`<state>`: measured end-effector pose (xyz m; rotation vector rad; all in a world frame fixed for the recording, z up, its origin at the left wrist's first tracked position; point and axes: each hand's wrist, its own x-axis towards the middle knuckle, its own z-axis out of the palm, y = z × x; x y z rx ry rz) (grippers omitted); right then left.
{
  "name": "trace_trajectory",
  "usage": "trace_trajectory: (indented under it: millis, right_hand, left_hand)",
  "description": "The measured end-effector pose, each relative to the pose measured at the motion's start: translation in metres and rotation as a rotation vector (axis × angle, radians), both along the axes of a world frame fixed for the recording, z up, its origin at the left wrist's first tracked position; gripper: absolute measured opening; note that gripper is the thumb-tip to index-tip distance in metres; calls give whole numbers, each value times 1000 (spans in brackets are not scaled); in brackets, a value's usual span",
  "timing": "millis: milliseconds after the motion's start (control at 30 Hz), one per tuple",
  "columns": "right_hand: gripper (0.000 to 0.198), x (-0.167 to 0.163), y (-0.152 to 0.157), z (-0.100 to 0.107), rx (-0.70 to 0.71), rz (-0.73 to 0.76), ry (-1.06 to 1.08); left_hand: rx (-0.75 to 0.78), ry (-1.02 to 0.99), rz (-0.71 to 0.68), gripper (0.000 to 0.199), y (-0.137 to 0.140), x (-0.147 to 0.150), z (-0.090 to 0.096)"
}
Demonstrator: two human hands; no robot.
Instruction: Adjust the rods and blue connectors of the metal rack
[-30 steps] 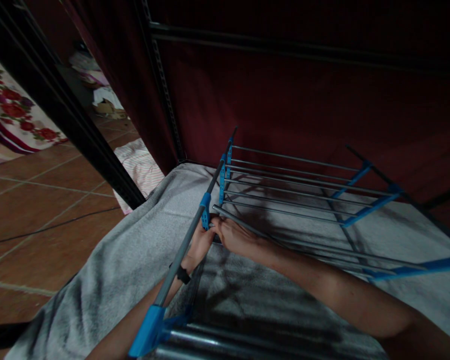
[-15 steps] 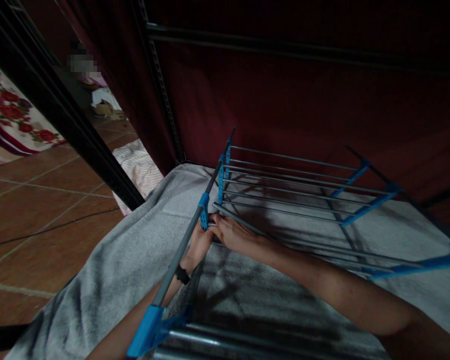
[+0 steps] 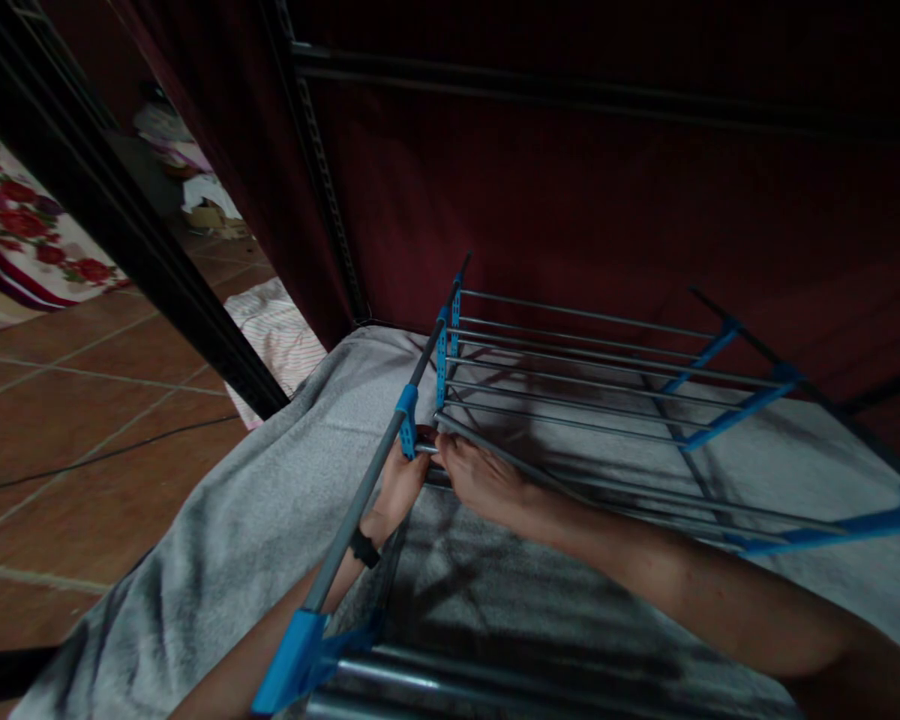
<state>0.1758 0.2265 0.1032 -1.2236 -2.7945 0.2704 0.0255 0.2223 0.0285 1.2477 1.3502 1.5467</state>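
A rack of grey metal tubes and blue plastic connectors lies across a grey blanket (image 3: 270, 500). My left hand (image 3: 399, 490), with a dark band at its wrist, is closed around the lower part of a blue connector (image 3: 407, 420) on the rack's long side pole (image 3: 364, 480). Close to it, my right hand (image 3: 476, 472) is closed on a metal tube (image 3: 427, 449), whose end meets that connector. Another tube (image 3: 495, 452) runs slantwise just above my right hand, its near end free of the connectors. My fingertips are partly hidden.
Crossbars (image 3: 570, 375) of the rack's far tiers reach to blue brackets (image 3: 742, 410) at right. Thick tubes (image 3: 397, 675) cross the near edge. A black metal post (image 3: 142, 230) stands at left, before a tiled floor (image 3: 67, 430). A dark red curtain (image 3: 570, 220) hangs behind.
My right hand has shifted slightly right, away from my left, baring more of the tube by the connector. The slanted tube's end has moved slightly right and down. My left hand stays put.
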Motion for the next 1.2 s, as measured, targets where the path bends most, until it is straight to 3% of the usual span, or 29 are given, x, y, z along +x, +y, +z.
trace_trajectory:
  millis: [600, 800, 967, 1200]
  right_hand:
    - [34, 2, 13, 4, -246, 21, 151]
    - [33, 2, 16, 9, -339, 19, 241]
    - [36, 1, 13, 4, -258, 20, 219]
    - [49, 3, -4, -6, 78, 124, 243]
  left_hand:
    - [-6, 38, -14, 7, -2, 0, 5]
    - [-7, 32, 12, 10, 0, -1, -2]
    - [-14, 39, 18, 13, 3, -2, -11]
    - [-47, 69, 9, 18, 3, -7, -13]
